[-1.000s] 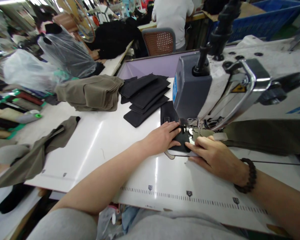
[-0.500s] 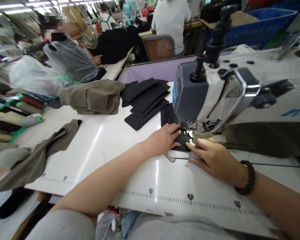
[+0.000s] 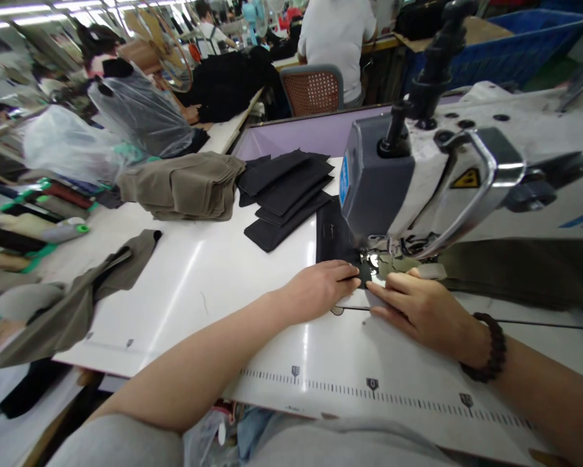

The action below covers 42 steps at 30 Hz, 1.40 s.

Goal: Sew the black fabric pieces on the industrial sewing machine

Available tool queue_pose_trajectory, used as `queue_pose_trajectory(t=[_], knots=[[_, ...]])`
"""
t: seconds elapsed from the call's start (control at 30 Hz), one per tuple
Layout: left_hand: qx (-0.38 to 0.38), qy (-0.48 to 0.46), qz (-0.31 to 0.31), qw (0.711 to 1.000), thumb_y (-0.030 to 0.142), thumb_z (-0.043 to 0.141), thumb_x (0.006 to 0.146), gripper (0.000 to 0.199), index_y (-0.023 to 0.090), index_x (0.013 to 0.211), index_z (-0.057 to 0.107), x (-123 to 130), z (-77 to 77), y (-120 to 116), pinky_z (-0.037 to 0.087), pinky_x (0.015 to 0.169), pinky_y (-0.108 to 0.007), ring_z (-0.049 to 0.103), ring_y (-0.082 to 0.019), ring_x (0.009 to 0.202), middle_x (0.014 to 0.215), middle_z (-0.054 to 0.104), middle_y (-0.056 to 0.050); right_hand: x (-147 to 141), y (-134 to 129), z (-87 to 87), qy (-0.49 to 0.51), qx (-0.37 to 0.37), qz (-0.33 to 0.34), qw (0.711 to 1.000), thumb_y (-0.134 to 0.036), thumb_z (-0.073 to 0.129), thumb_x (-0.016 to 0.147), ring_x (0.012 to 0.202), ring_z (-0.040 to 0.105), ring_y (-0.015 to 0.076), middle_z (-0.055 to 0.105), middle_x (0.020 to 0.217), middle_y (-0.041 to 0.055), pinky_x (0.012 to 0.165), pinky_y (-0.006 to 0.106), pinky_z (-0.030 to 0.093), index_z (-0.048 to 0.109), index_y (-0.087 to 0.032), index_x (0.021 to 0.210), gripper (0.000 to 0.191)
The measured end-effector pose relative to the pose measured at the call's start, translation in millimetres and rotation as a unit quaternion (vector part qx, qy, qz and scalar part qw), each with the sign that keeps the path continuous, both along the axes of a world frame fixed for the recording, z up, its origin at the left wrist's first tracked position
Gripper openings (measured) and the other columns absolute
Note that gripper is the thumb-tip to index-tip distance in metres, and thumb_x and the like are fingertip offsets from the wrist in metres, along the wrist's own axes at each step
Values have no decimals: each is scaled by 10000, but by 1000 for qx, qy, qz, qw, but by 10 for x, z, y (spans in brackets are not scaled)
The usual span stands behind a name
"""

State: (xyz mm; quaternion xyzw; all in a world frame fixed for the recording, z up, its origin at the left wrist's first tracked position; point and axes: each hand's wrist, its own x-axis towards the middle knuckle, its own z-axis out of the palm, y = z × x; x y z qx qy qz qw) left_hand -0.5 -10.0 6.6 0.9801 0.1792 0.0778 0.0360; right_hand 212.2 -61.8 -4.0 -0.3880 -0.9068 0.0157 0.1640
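Observation:
A black fabric piece [image 3: 334, 227] lies under the head of a sewing machine [image 3: 379, 175], partly hidden by it. My left hand [image 3: 323, 288] rests at the near edge of this fabric, palm down, fingers stretched out together. To the right of the presser foot [image 3: 373, 261], my right hand [image 3: 420, 311] has its index finger extended to the fabric's edge. Its thumb is held apart, low over the white table, and its other fingers bend near a small pale piece [image 3: 431, 271]. A dark bead bracelet [image 3: 486, 347] circles the right wrist.
Black fabric pieces [image 3: 288, 194] are stacked left of the machine, beside a brown-grey fabric pile [image 3: 184, 188]. Olive fabric [image 3: 519, 269] lies under the machine arm. Thread cones [image 3: 62, 230] stand at the left. A ruler scale [image 3: 371, 385] marks the table's front. Other people sit beyond.
My left hand has drawn back slightly toward me, so more of the black fabric shows. The right hand keeps nearly the same place at the fabric's edge. The view has shifted a little.

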Motion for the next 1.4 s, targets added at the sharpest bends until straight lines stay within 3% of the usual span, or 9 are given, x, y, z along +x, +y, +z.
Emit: queue_pose_trajectory(t=[0.33, 0.77, 1.17, 1.27, 1.4], knots=[[-21, -10, 27, 999, 197, 430, 892, 234, 84, 1020, 590, 63, 3, 208, 422, 940, -290, 507, -181, 1052, 1092, 565, -92, -41, 39, -14, -14, 3, -68, 998, -364, 415, 869, 706, 502, 182, 574, 820, 92, 640, 293, 404, 579, -120, 1053, 347], [18, -47, 40, 998, 209, 474, 872, 188, 100, 928, 617, 93, -22, 305, 478, 840, -306, 565, -189, 942, 999, 607, -86, -45, 36, -12, -1, -12, -68, 998, -373, 409, 870, 713, 493, 184, 563, 824, 93, 661, 306, 419, 578, -123, 1057, 354], [-16, -22, 42, 999, 210, 468, 877, 190, 110, 927, 621, 105, 17, 361, 475, 788, -302, 571, -181, 871, 913, 609, -78, -52, 26, 1, 3, 7, -76, 997, -352, 457, 851, 707, 504, 182, 576, 826, 88, 609, 280, 403, 588, -126, 1042, 324], [-20, 2, 56, 998, 232, 481, 871, 191, 114, 931, 619, 121, 94, 300, 471, 797, -314, 569, -190, 880, 915, 608, -77, -46, 26, 7, 13, 19, -68, 997, -339, 437, 864, 676, 515, 171, 584, 785, 77, 580, 272, 383, 597, -123, 1015, 308], [-28, 35, 96, 994, 352, 504, 853, 300, 82, 932, 608, 144, 205, -28, 483, 779, -325, 577, -208, 856, 929, 613, -99, 5, 17, 37, 54, 26, -30, 998, -305, 360, 903, 605, 515, 133, 598, 736, 63, 560, 262, 361, 615, -122, 937, 316]])
